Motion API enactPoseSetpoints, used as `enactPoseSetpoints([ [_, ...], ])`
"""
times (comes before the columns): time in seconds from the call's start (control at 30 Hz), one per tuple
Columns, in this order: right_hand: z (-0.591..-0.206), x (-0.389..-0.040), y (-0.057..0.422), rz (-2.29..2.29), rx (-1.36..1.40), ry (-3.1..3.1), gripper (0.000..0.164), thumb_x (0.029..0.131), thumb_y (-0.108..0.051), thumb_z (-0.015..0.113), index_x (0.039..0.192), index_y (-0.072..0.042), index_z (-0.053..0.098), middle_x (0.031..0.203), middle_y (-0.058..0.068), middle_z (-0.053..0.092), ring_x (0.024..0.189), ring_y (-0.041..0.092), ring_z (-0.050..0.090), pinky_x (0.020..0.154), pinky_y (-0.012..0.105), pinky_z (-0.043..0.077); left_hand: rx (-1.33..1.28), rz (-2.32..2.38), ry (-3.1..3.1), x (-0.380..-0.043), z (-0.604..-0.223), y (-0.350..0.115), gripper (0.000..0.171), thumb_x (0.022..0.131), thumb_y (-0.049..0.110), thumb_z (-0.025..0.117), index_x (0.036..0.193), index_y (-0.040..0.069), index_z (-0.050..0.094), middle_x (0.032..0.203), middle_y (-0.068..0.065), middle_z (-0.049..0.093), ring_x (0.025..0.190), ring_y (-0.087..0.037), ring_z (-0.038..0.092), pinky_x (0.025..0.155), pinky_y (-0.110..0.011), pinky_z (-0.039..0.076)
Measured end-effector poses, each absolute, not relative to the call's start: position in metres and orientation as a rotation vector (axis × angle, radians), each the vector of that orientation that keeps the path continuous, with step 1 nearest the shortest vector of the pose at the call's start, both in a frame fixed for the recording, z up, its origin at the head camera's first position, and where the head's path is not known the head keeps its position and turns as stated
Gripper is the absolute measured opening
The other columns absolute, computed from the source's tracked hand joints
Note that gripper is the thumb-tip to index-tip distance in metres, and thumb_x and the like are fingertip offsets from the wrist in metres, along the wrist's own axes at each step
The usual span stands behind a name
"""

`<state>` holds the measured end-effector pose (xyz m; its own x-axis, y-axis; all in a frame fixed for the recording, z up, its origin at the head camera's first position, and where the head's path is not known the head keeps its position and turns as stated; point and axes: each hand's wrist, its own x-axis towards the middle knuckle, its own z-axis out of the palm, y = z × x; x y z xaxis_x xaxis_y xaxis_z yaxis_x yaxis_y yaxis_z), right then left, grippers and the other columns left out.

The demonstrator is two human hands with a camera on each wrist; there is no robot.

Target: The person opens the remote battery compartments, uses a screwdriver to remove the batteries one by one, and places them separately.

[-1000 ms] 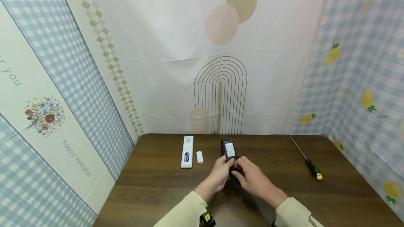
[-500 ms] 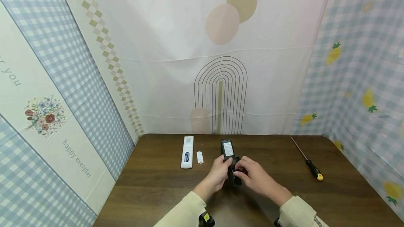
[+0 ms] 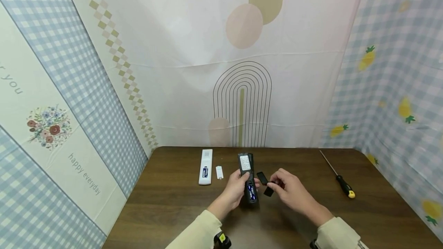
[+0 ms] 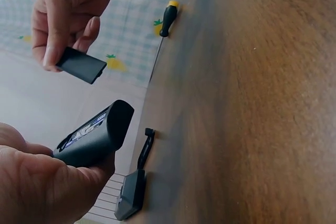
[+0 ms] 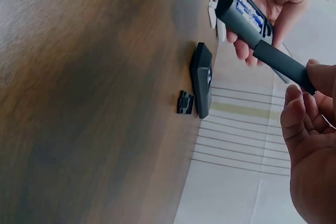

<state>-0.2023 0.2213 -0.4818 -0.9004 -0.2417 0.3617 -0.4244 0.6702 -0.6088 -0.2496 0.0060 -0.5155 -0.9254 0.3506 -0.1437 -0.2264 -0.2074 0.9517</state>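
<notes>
At the middle of the wooden table, just above its top, we list the left hand curled round a black remote control, thumb laid on the back, fingers beneath. We see its battery compartment uncovered and facing up, with blue batteries inside. Right hand: thumb and fingers together, pinching one end of a black battery cover; in the left wrist view we find cover and remote apart.

Labels: one white label on the remote's back, its print too small for us to read; pale lettering on the batteries, blurred.

Close by, on the table: a second black handset, mostly hidden behind the remote in the head view; one small black piece, between remote and right hand.

To the left: one white remote control, back up, bearing a pale printed panel we cannot read, a blue battery showing in its compartment; just beside it, one white battery cover.

Well apart, to the right: one screwdriver, handle black with a yellow end.

On the left wall cloth, we read "happy everyday"; higher up, "you".
</notes>
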Motion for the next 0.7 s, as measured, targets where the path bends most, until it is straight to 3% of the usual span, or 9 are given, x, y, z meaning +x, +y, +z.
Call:
enactPoseSetpoints([
  [0.2,-0.486,-0.2,0.23,1.017,0.5,-2.648,0.011,0.098,-0.013,0.077,0.094,-0.02,0.069,0.086,-0.009,0.055,0.073,-0.001,0.049,0.063,0.021,0.047,0.146,2.176,1.689,-0.249,-0.513,0.007,0.041,0.116,0.022,0.042,0.149,-0.003,0.047,0.123,-0.029,0.073,0.114,-0.037,0.076,0.104,-0.049,0.061],
  [0.43,-0.489,-0.192,0.24,1.001,0.458,-2.675,0.014,0.098,-0.013,0.078,0.094,-0.022,0.067,0.086,-0.009,0.055,0.073,-0.001,0.048,0.062,0.021,0.046,0.143,2.182,1.681,-0.253,-0.513,0.016,0.037,0.116,0.02,0.043,0.146,-0.003,0.048,0.114,-0.023,0.075,0.102,-0.027,0.078,0.102,-0.05,0.062],
  [0.7,-0.493,-0.185,0.257,0.945,0.368,-2.715,0.013,0.1,-0.017,0.076,0.093,-0.022,0.067,0.085,-0.009,0.054,0.073,-0.001,0.047,0.062,0.021,0.044,0.16,2.129,1.691,-0.26,-0.511,0.032,0.043,0.117,0.022,0.041,0.153,-0.001,0.044,0.114,-0.024,0.073,0.104,-0.031,0.076,0.099,-0.051,0.063],
])
